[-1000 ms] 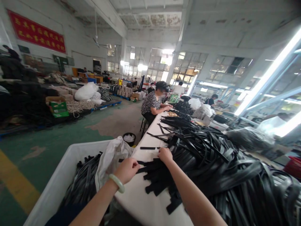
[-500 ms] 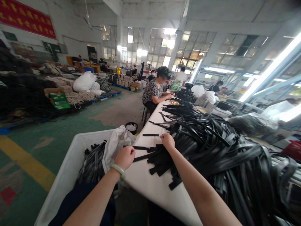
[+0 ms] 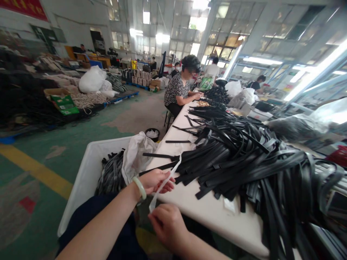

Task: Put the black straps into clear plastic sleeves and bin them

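Note:
A thin white strip (image 3: 166,181) runs slantwise between my hands at the near edge of the white table (image 3: 168,147). Its lower end is pinched in the fingers of my right hand (image 3: 169,224), low in the view. My left hand (image 3: 155,181), with a pale bangle (image 3: 140,187) at the wrist, is partly open, and the strip passes across its fingers. Black straps (image 3: 217,159) lie in a large pile on the table to the right of my hands. A few single straps stick out toward the left edge.
At the left of the table, a white bin (image 3: 81,180) holds black straps and a white cloth (image 3: 137,153). A seated person (image 3: 177,88) works farther along the table. A black bucket (image 3: 152,134) stands on the floor.
Both hands have left the straps at the table's edge; my right hand has come down and toward me, and the white strip now stretches between them. The view has tilted down.

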The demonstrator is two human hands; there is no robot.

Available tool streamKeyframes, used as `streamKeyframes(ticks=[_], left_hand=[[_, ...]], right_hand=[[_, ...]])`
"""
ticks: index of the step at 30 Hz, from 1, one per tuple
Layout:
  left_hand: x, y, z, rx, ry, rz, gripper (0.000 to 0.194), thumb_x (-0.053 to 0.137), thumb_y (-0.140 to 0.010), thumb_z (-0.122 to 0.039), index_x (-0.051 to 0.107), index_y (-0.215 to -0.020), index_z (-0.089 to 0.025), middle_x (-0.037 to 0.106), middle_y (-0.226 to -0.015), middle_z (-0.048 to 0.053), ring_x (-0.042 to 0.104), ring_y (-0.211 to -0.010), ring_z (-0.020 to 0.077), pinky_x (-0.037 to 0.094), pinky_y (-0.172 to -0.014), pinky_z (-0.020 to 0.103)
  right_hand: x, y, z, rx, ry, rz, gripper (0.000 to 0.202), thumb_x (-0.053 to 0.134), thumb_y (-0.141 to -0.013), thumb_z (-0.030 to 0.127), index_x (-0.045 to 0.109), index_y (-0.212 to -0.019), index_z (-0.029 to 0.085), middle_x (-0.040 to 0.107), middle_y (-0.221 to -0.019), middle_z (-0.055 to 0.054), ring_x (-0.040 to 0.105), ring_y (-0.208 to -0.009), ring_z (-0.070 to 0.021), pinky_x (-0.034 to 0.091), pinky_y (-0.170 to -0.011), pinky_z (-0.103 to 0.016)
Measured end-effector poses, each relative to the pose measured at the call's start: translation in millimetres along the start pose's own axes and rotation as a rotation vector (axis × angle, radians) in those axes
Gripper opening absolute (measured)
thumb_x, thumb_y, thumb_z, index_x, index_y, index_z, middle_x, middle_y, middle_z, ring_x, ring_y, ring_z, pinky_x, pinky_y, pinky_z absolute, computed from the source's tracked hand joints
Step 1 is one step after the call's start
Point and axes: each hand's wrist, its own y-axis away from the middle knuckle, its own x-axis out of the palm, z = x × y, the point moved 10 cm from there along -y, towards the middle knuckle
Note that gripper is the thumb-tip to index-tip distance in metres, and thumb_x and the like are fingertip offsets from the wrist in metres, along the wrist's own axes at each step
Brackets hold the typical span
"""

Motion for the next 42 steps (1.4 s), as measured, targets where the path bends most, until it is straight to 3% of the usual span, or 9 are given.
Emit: streamKeyframes(ticks=[8, 12, 14, 17, 21, 25, 31, 35, 42], left_hand=[[-45.7, -2.2, -31.5, 0.354, 0.146, -0.308, 0.029, 0.061, -0.085, -0.038, 0.056, -0.085, -0.010, 0.046, -0.054, -0.005, 0.036, -0.039, 0.0021, 0.022, -0.038, 0.014], [-59.8, 8.5, -46.9, 0.520, 0.144, -0.415, 0.035, 0.052, -0.088, -0.049, 0.051, -0.084, -0.015, 0.037, -0.049, -0.010, 0.021, -0.035, 0.0009, 0.011, -0.037, 0.015], [-52.9, 15.8, -52.4, 0.577, 0.093, -0.381, 0.042, 0.049, -0.087, -0.057, 0.050, -0.080, -0.015, 0.036, -0.047, -0.009, 0.021, -0.035, 0.0019, 0.010, -0.037, 0.016], [-24.6, 20.6, -46.7, 0.520, -0.049, -0.211, 0.048, 0.046, -0.086, -0.061, 0.053, -0.077, -0.014, 0.038, -0.045, -0.007, 0.024, -0.036, 0.0036, 0.012, -0.037, 0.017], [14.6, 25.6, -26.0, 0.376, -0.286, -0.009, 0.049, 0.043, -0.088, -0.059, 0.057, -0.075, -0.013, 0.039, -0.045, -0.005, 0.028, -0.038, 0.0052, 0.017, -0.039, 0.019], [30.6, 26.2, -18.4, 0.342, -0.441, 0.031, 0.052, 0.044, -0.087, -0.061, 0.061, -0.080, -0.013, 0.054, -0.059, 0.001, 0.046, -0.048, 0.0091, 0.035, -0.046, 0.021], [1.4, 28.4, -43.9, 0.604, -0.367, -0.308, 0.029, 0.070, -0.073, -0.040, 0.061, -0.081, -0.014, 0.063, -0.077, 0.004, 0.058, -0.074, 0.0158, 0.046, -0.071, 0.026], [-11.6, 29.3, -43.6, 0.598, -0.400, -0.394, 0.024, 0.069, -0.072, -0.035, 0.058, -0.067, -0.014, 0.057, -0.065, 0.000, 0.051, -0.063, 0.0123, 0.041, -0.061, 0.023], [-23.3, 43.0, -49.5, 0.600, -0.534, -0.484, 0.024, 0.070, -0.068, -0.034, 0.058, -0.063, -0.015, 0.056, -0.061, -0.001, 0.048, -0.059, 0.0112, 0.037, -0.056, 0.023]], right_hand=[[91.2, 75.4, 40.8, -0.398, -0.107, 0.684, 0.016, 0.066, -0.078, 0.031, 0.065, -0.067, 0.020, 0.068, -0.066, 0.004, 0.061, -0.064, -0.0114, 0.033, -0.051, -0.022], [97.8, 83.3, 17.2, -0.215, 0.007, 0.875, 0.021, 0.069, -0.077, 0.043, 0.069, -0.074, 0.022, 0.072, -0.072, 0.002, 0.065, -0.066, -0.0159, 0.039, -0.054, -0.022], [74.8, 57.7, -6.3, 0.022, 0.013, 0.747, 0.026, 0.073, -0.072, 0.046, 0.070, -0.078, 0.021, 0.072, -0.074, -0.002, 0.065, -0.067, -0.0190, 0.044, -0.058, -0.024], [-2.9, 5.1, -51.1, 0.396, -0.193, 0.184, 0.025, 0.065, -0.081, 0.039, 0.067, -0.095, 0.019, 0.070, -0.085, -0.006, 0.064, -0.070, -0.0180, 0.048, -0.063, -0.027], [-67.7, -29.1, -94.4, 0.565, -0.672, -0.274, 0.046, 0.068, -0.077, 0.043, 0.056, -0.115, 0.019, 0.065, -0.100, -0.007, 0.059, -0.058, -0.0123, 0.047, -0.047, -0.024], [-77.0, -37.7, -105.7, 0.588, -0.747, -0.293, 0.026, 0.067, -0.078, 0.041, 0.066, -0.074, 0.015, 0.060, -0.058, 0.001, 0.048, -0.044, -0.0091, 0.039, -0.042, -0.021], [-59.6, -25.1, -94.4, 0.631, -0.590, -0.255, 0.027, 0.064, -0.081, 0.038, 0.066, -0.065, 0.016, 0.058, -0.048, 0.001, 0.054, -0.043, -0.0113, 0.039, -0.042, -0.020], [-52.8, -27.1, -93.1, 0.568, -0.554, -0.126, 0.023, 0.060, -0.084, 0.036, 0.070, -0.078, 0.016, 0.067, -0.061, -0.003, 0.063, -0.053, -0.0147, 0.048, -0.049, -0.023], [-126.4, -17.2, -140.3, 0.261, 0.303, -0.052, 0.030, 0.064, -0.082, 0.024, 0.069, -0.111, 0.020, 0.067, -0.112, -0.010, 0.059, -0.104, -0.0262, 0.047, -0.095, -0.043]])
